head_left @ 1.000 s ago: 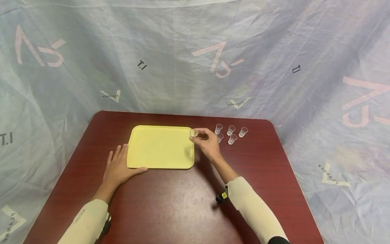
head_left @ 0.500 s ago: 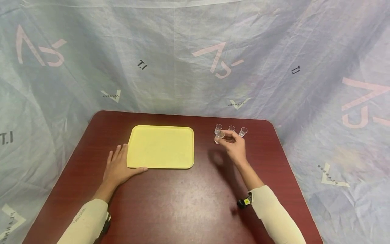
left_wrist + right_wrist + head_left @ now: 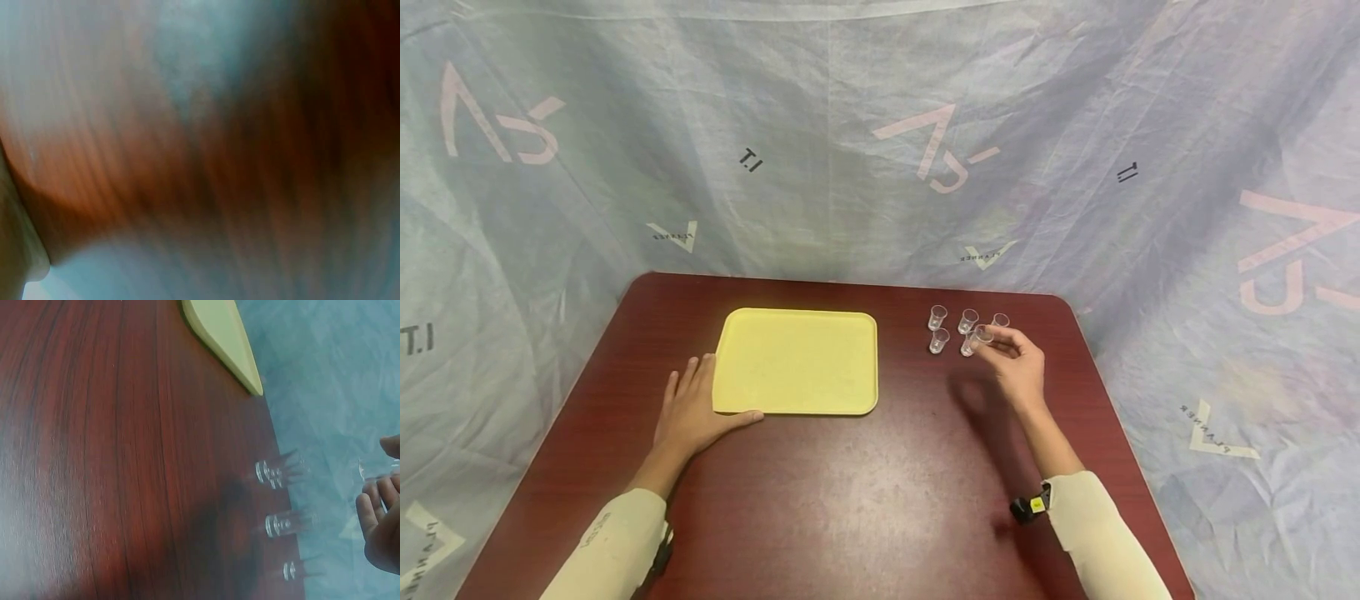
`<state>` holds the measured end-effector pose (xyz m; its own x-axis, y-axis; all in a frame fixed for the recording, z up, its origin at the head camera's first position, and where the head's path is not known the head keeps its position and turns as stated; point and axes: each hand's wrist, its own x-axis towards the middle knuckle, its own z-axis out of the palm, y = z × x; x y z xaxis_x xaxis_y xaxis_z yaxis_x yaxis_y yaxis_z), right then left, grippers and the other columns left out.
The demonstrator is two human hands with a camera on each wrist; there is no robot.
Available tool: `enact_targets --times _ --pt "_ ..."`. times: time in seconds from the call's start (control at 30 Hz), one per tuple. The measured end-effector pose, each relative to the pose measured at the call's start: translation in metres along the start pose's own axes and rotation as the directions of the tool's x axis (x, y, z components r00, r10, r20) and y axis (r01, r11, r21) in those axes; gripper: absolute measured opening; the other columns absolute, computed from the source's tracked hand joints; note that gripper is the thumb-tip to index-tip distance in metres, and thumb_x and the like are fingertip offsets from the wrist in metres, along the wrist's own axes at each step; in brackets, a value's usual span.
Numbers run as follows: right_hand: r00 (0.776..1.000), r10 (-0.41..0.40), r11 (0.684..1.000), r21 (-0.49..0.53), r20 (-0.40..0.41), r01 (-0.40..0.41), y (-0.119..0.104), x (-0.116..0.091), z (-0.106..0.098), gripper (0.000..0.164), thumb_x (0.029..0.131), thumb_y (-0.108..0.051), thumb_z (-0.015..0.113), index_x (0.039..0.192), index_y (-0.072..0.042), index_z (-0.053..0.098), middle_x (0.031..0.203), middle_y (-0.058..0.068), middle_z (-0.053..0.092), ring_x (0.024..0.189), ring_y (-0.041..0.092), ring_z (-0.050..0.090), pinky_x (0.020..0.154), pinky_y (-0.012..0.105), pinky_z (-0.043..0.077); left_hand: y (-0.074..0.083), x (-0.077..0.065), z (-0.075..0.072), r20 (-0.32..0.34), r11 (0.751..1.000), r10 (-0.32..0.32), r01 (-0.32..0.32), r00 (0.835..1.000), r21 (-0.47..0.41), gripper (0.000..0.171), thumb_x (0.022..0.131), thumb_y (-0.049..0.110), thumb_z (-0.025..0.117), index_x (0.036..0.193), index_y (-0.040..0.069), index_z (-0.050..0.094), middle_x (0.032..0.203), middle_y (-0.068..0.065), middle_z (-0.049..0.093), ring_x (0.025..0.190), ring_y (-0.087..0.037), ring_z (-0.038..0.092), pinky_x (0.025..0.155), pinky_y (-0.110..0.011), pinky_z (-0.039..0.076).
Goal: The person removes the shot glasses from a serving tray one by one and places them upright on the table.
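My right hand point(image 3: 1021, 367) pinches a small clear shot glass point(image 3: 982, 334) between thumb and fingers, raised over the right part of the table. In the right wrist view, the held glass point(image 3: 374, 469) shows apart from the tabletop. Several similar shot glasses point(image 3: 937, 317) stand upright close together, in two rows, partly covered by my right hand. A yellow rectangular tray point(image 3: 796, 362) lies flat left of them, with nothing on it. Against its near left corner rests my left hand point(image 3: 691, 415), fingers straight, thumb along the front edge. The left wrist view is blurred and shows mostly tabletop.
The dark red wood-grain table point(image 3: 820, 500) has rounded far corners. Behind it and along both sides hangs a pale printed cloth point(image 3: 827, 150). A standing shot glass point(image 3: 939, 341) is the nearest one to the tray.
My right hand has moved right with the shot glass, from over the tray's right edge to over the standing glasses. My left hand and the tray have stayed still.
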<state>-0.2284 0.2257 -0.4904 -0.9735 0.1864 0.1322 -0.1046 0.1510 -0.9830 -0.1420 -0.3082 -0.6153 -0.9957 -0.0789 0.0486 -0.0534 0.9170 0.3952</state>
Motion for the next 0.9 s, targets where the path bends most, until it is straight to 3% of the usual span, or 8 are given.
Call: enact_targets --times 0.2,0.53,0.73,0.9 --pt "0.999 0.001 1.0 0.016 -0.037 0.0 -0.013 -0.003 -0.013 0.044 0.081 0.0 0.087 0.121 0.008 0.071 0.115 0.019 0.077 0.093 0.01 0.073 0.079 0.016 0.062 0.001 0.0 -0.001 0.001 1.0 -0.004 0.004 1.0 0.0 0.155 0.058 0.101 0.063 0.169 0.012 0.001 0.176 -0.017 0.013 0.163 -0.04 0.01 0.132 -0.061 -0.005" --pt "0.992 0.071 0.997 -0.032 -0.101 -0.074 -0.006 0.007 -0.037 0.037 0.083 -0.007 0.088 0.117 -0.004 0.076 0.116 0.011 0.077 0.095 0.012 0.071 0.077 0.015 0.061 0.001 0.0 0.0 -0.002 1.0 -0.009 0.009 1.0 0.004 0.153 0.059 0.1 0.064 0.169 0.013 0.001 0.176 -0.015 0.013 0.163 -0.038 0.009 0.133 -0.058 -0.006" --pt "0.984 0.11 0.992 -0.05 -0.139 -0.118 0.016 0.017 -0.046 0.043 0.082 -0.007 0.087 0.122 0.003 0.073 0.119 0.012 0.077 0.093 0.009 0.07 0.074 0.014 0.059 0.001 0.0 0.001 -0.005 1.0 -0.007 0.007 1.0 0.005 0.153 0.06 0.099 0.065 0.169 0.013 0.002 0.176 -0.015 0.013 0.164 -0.038 0.009 0.132 -0.058 -0.007" --pt "0.974 0.148 0.987 -0.034 -0.174 -0.156 0.046 0.025 -0.052 0.045 0.08 -0.009 0.09 0.122 0.0 0.073 0.117 0.008 0.077 0.09 0.004 0.069 0.072 0.012 0.058 0.0 0.0 0.002 -0.001 1.0 -0.008 0.008 1.0 0.004 0.153 0.06 0.099 0.065 0.169 0.013 0.001 0.176 -0.015 0.011 0.164 -0.038 0.007 0.132 -0.058 -0.008"
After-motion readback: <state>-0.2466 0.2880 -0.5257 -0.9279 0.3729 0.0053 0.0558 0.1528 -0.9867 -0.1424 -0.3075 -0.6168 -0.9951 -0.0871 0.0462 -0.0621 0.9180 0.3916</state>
